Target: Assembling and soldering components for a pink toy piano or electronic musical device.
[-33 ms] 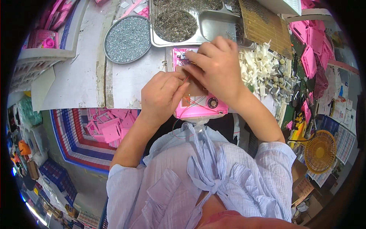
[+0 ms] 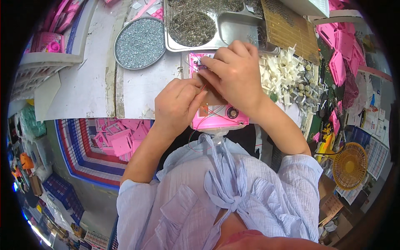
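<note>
A pink plastic housing (image 2: 221,121) lies open at the near edge of the white worktable (image 2: 91,91), just in front of the steel compartment tray (image 2: 237,27). Over it, the left hand (image 2: 177,102) has thumb and forefinger closed on a thin red wire (image 2: 203,87). The right hand (image 2: 238,71) covers the housing's far end, fingers bent (whether they grip anything, I cannot tell from this angle). A round black part (image 2: 232,112) sits near right.

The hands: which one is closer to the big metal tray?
The right hand: its knuckles are near the tray, while the left hand is lower, by the left edge of the pink case.
</note>
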